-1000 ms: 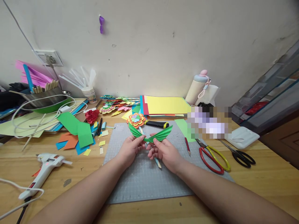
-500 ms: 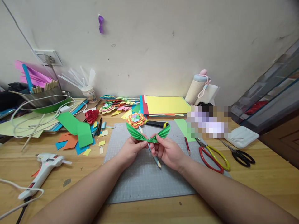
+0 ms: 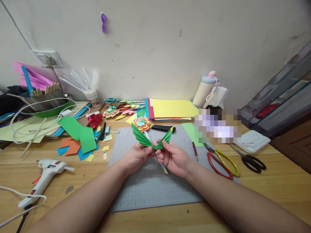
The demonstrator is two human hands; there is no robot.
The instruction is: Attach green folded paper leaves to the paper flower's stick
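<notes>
Between my hands is a pleated green paper leaf point(image 3: 140, 136), bent at its middle so both fanned ends rise in a V. My left hand point(image 3: 137, 156) pinches it left of the bend, and my right hand point(image 3: 173, 157) pinches it on the right. Behind and below the leaf, a layered paper flower point(image 3: 141, 123) in orange, yellow and pastel colours lies on the grey cutting mat point(image 3: 155, 194). Its rolled paper stem point(image 3: 164, 168) runs under my hands, partly hidden by them. A black and yellow utility knife point(image 3: 162, 128) lies just beyond the leaf.
To the left lie a white glue gun point(image 3: 42, 181), green paper pieces point(image 3: 87, 139) and a red paper flower point(image 3: 95, 120). On the right are red-and-yellow-handled scissors point(image 3: 221, 165), black scissors point(image 3: 251, 161) and a pencil point(image 3: 195, 151). Stacked coloured paper point(image 3: 173, 108) sits by the wall.
The green leaf's two ends have been folded further upward and closer together, making a steeper V. My hands have drawn nearer each other at its middle. The flower and tools stay put.
</notes>
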